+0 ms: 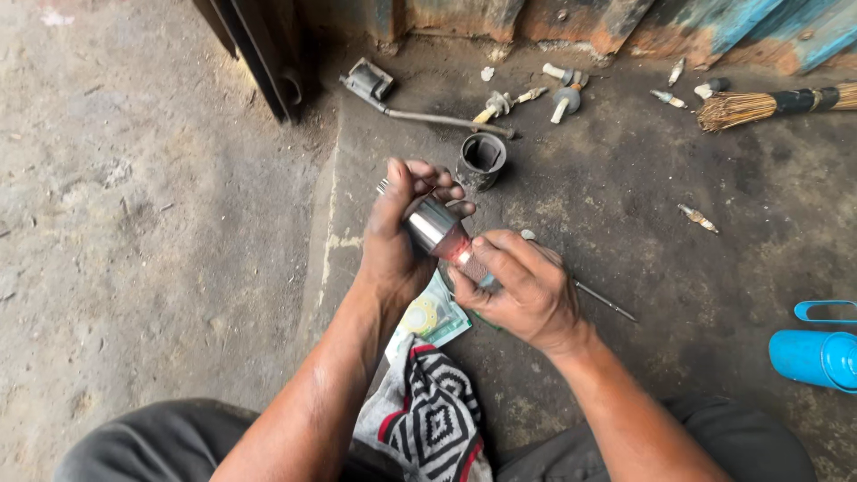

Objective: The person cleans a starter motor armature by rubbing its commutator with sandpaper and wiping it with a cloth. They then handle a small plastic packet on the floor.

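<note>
My left hand [397,236] is closed around a shiny metal cylinder [430,222], held tilted above the dark oily floor. My right hand [527,290] pinches a small reddish-brown piece [470,262] against the cylinder's lower end; a thin metal rod [607,302] sticks out from under this hand to the right. A dark round metal sleeve [481,161] stands on the floor just beyond my hands. A patterned black, white and red cloth [428,419] lies over my lap, with a green-and-white packet [436,317] beneath my hands.
Several small white-tipped parts [565,94] and a long bent metal lever [420,112] lie near the far wall. A straw broom [768,105] is at top right, a blue plastic jug [817,355] at right. A single small part [697,217] lies right of my hands.
</note>
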